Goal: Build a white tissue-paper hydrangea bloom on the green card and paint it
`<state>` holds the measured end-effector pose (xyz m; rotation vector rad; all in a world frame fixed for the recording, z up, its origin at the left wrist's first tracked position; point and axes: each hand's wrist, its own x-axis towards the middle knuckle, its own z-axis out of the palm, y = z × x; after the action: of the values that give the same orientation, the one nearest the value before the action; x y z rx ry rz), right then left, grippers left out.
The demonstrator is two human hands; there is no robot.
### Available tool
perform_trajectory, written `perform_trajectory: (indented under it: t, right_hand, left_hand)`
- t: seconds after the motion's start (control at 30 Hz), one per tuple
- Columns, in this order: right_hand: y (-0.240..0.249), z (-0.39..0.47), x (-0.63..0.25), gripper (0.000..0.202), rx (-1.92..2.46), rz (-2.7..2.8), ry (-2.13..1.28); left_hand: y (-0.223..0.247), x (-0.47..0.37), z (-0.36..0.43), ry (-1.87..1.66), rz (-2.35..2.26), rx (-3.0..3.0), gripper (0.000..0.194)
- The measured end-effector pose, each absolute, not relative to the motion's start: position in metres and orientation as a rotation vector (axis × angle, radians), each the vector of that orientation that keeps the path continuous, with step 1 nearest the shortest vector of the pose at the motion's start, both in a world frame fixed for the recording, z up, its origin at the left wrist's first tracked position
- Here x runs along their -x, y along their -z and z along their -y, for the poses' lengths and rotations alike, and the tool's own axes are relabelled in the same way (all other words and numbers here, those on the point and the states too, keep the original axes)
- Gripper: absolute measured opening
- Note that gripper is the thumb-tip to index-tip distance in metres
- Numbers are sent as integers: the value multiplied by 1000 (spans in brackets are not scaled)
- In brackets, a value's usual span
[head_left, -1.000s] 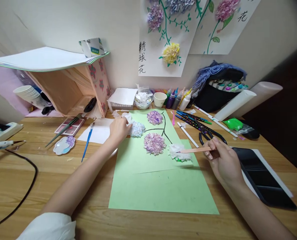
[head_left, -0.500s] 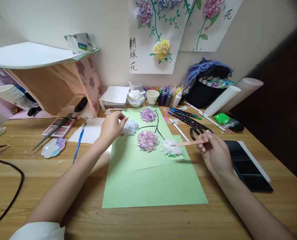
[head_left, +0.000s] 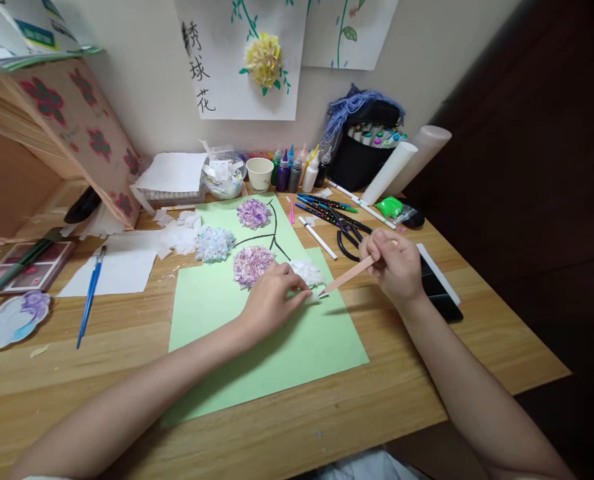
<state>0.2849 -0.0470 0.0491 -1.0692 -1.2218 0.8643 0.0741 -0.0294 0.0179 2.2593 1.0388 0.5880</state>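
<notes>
Since your left hand has come right, off the blue flower, its pinched white scrap meets the wooden stick your right hand grips.

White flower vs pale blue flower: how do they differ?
Colour: the white flower is plain white; the pale blue flower is bluish.
Place: the white flower lies toward the right side of the green paper; the pale blue flower is by its left edge.
View: the left hand partly hides the white flower; the pale blue flower is unobstructed.
Shared: both look ruffled and meet a black drawn stem.
</notes>
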Motion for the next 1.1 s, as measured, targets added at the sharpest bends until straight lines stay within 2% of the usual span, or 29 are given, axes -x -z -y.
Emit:
perform_trajectory:
  t: [0.53,1.1]
  right_hand:
    - [-49,56,-291,37,1257,1859,-323]
    - [-46,59,-291,34,1167,1844,-316]
  left_hand:
    - [-10,-97,19,-657,-1032,-2600,15]
    - [-4,-98,18,-676,-996,-2732,20]
